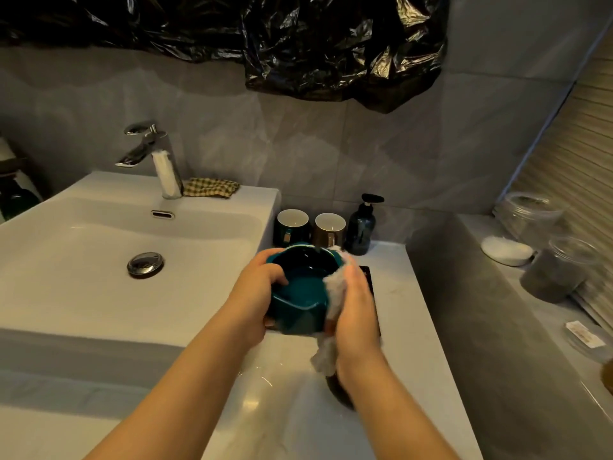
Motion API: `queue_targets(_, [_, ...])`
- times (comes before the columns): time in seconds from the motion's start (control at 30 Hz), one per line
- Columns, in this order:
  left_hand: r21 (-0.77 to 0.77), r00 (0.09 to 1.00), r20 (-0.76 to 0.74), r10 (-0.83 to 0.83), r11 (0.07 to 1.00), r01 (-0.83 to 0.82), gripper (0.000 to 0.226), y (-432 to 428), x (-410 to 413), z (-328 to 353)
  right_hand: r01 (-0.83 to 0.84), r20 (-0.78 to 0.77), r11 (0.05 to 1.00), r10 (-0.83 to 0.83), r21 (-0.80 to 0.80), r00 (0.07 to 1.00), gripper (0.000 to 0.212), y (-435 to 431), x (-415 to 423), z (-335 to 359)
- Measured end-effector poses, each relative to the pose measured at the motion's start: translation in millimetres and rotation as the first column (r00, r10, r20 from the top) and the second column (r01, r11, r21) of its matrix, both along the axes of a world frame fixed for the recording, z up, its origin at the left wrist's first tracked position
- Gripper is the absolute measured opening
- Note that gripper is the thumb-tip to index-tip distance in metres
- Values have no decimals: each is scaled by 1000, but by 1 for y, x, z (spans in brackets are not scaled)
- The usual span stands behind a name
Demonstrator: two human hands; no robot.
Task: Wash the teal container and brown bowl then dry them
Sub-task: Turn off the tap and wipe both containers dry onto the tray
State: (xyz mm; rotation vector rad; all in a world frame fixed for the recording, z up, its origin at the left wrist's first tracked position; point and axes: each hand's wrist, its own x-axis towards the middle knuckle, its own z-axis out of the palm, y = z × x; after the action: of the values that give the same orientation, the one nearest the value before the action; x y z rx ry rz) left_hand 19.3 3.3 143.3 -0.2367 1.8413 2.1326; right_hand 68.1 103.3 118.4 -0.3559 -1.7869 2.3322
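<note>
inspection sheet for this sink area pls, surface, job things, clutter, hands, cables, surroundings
surface: white counter beside the sink, glossy.
job's things: teal container held above the counter; dark bowl, likely the brown one, mostly hidden under the right wrist.
clutter: green mug, brown mug, pump bottle, checked cloth by the faucet.
grippers: left hand grips the teal container; right hand holds a white cloth against its rim.
cables: nothing seen.
surroundings: grey tiled wall, black plastic sheet above, jars on the right ledge.
</note>
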Motion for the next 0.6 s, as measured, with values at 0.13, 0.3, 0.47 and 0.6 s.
queue_targets(0.13, [44, 996, 35, 86, 995, -87, 43, -2, 2, -1, 41, -165, 965, 3, 260, 986, 62, -23, 10, -4])
queue_targets(0.3, [-84, 986, -31, -161, 984, 158, 42, -13, 11, 9, -151, 123, 985, 160, -83, 979, 39, 29, -12, 23])
queue_targets(0.47, [56, 994, 10, 106, 993, -107, 40, -6, 2, 10, -15, -137, 983, 41, 182, 990, 47, -12, 4, 3])
queue_targets(0.6, [-33, 1000, -3, 21, 999, -21, 40, -6, 9, 4, 84, -211, 915, 1, 394, 977, 52, -12, 6, 10])
